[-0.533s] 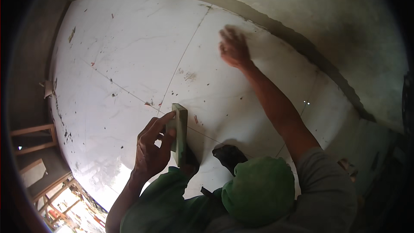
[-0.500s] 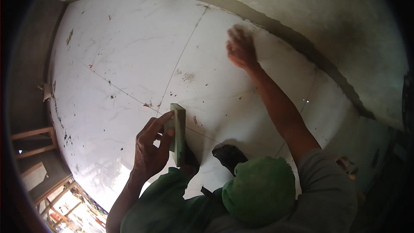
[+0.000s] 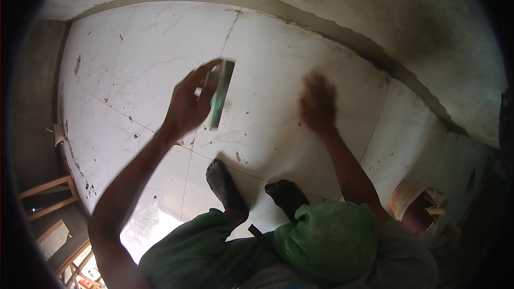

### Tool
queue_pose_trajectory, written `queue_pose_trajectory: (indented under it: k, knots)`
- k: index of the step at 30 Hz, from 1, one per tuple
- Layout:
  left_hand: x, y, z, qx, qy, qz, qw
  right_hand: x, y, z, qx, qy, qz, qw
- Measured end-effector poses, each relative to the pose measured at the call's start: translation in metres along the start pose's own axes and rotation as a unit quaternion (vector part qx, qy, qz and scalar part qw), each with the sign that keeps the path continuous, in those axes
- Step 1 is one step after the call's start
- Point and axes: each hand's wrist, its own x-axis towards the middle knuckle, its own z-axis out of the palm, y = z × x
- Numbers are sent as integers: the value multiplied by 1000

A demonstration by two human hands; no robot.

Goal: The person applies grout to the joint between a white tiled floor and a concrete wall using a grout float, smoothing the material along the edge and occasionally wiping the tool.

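My left hand is closed on the back of a greenish rectangular hand float, its fingers reaching round toward the top edge. The float stands on edge above the white floor tiles, slightly blurred. Over the tiles to the right is my right hand, smeared by motion, so its fingers cannot be made out. Nothing shows in it. Thin joints run between the tiles, with dark crumbs and small reddish scraps scattered on them.
My feet in dark footwear rest on the tiles, below my green-covered knee. A bucket with a reddish-brown object stands at the right. A wall with a rough grey lower band borders the far side. Wooden frames are at the left.
My left hand has lifted the float up and away from my feet. My right hand has drawn back nearer, slightly rightward. The bucket at right has come into fuller view.
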Motion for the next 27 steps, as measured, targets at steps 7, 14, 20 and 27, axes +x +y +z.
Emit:
queue_pose_trajectory:
  k: [7, 14, 20, 27]
  knots:
    - [157, -27, 136, -157, 212, -94, 960, -115, 137, -23, -187, 113, 254, 942]
    - [231, 24, 210, -396, 421, -110, 809, -143, 133, -39, -202, 48, 290, 934]
    - [266, 23, 230, -219, 544, -124, 801, -134, 123, -43, -198, 20, 253, 947]
    - [267, 46, 203, -259, 524, -161, 796, -133, 119, -57, -246, -7, 240, 939]
